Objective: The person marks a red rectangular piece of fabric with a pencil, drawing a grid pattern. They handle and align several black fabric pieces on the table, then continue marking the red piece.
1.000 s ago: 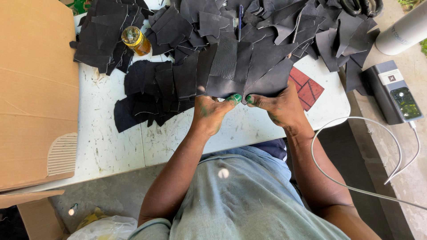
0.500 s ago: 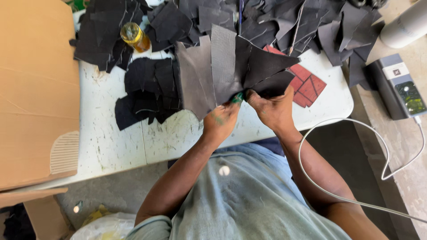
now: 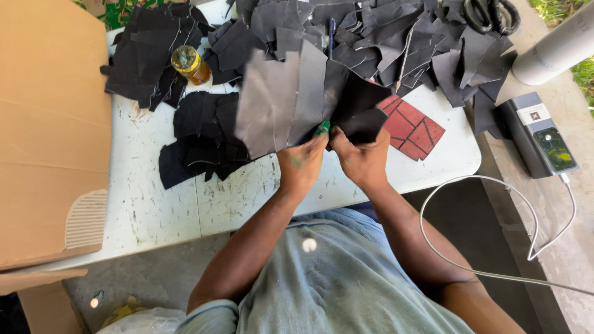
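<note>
A white, scratched surface (image 3: 247, 198) is carrying heaps of black leather pieces (image 3: 204, 133), a small bottle with yellow liquid (image 3: 190, 65), a red patterned piece (image 3: 411, 127), black scissors (image 3: 492, 13) and a large cardboard sheet (image 3: 49, 124) lying over its edge.

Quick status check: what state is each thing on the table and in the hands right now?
Left hand: gripping the grey leather panel's lower edge.
Right hand: pinching the same panel.
Stitched grey-black leather panel: lifted, spread.
Small amber glass bottle: upright, capped.
Black scissors: lying on the scraps.
Red patterned sheet: flat on the white table.
</note>
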